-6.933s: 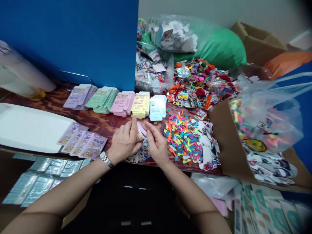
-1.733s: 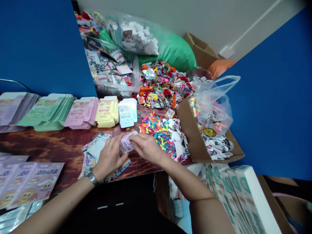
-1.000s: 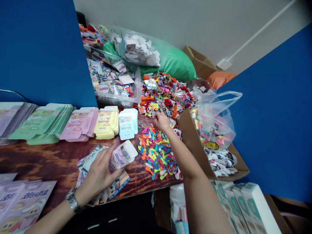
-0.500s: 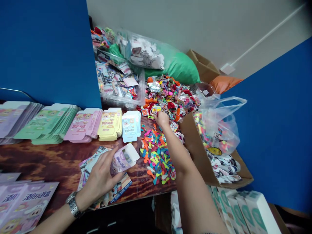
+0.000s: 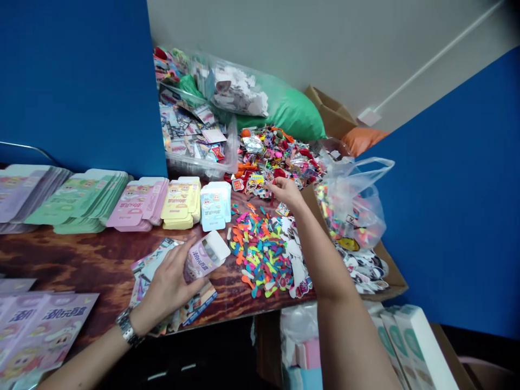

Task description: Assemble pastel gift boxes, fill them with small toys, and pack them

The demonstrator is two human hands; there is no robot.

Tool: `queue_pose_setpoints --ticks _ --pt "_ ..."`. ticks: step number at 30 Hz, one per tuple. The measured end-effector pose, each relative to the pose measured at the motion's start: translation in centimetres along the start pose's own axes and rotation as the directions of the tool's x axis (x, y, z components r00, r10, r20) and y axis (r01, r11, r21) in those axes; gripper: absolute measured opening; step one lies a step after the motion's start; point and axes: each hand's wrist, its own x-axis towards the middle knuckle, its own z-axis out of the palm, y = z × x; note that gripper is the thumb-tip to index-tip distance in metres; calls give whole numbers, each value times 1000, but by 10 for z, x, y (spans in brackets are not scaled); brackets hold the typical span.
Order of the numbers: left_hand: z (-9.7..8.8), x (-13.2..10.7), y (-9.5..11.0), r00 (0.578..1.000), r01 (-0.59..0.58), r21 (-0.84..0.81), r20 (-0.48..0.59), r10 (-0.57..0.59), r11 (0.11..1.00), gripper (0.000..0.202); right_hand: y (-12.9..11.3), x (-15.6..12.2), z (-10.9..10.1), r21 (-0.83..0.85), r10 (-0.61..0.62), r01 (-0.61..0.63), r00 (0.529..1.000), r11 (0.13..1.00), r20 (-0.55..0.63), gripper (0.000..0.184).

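My left hand (image 5: 168, 284) grips a small lilac printed cardboard box (image 5: 203, 257) with a white end flap and a window, holding it upright over the wooden table (image 5: 85, 252). Loose printed cards (image 5: 152, 265) lie under that hand. My right hand (image 5: 287, 193) reaches far across, its fingertips pinched at the edge of a heap of colourful small trinkets (image 5: 280, 160). Whether those fingers hold anything is hidden. Uninflated multicoloured balloons (image 5: 260, 254) lie below my right forearm. Flat boxes stand in lilac, green, pink, yellow and pale blue stacks, the pale blue stack (image 5: 215, 206) nearest my hands.
A clear tub of printed packets (image 5: 195, 143) stands behind the stacks. Beyond it are a clear bag (image 5: 235, 89) and a green bag (image 5: 284, 111). A cardboard box (image 5: 312, 203) holds a plastic bag at right. Blue partitions flank the table; white cartons (image 5: 414, 346) sit below its front edge.
My right hand has shifted slightly rightward along the trinket heap. My left hand still holds the lilac box, now tilted a little more upright. The view has swung slightly.
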Motion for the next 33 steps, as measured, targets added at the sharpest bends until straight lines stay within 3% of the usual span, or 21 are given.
queue_pose_setpoints --ticks 3,6,8,15,19,22,27,33 --pt "3 1 3 1000 9 -5 -12 -9 1000 76 -13 -23 -17 232 -104 96 994 968 25 29" --pt "4 1 7 1000 20 -18 1 -20 1000 75 -29 -46 -24 531 -221 153 973 834 66 30" --pt "3 -1 9 999 42 -27 9 -41 999 74 -40 -59 -26 615 -272 155 957 773 100 31" --pt "4 -7 6 993 120 -15 0 -121 993 71 -79 -97 -33 646 -392 230 913 728 117 25" --pt "3 -6 13 978 206 -103 50 -201 973 68 -98 -117 -34 668 -466 286 879 687 103 21" --pt "-1 -5 20 962 268 -194 104 -252 944 63 -108 -132 -23 719 -518 274 844 639 138 20" --pt "-7 -8 21 949 311 -345 158 -271 886 66 -110 -152 2 719 -515 178 810 672 281 24" --pt "-5 -10 16 960 279 -349 63 -274 895 73 -103 -162 9 669 -486 173 816 723 314 25"
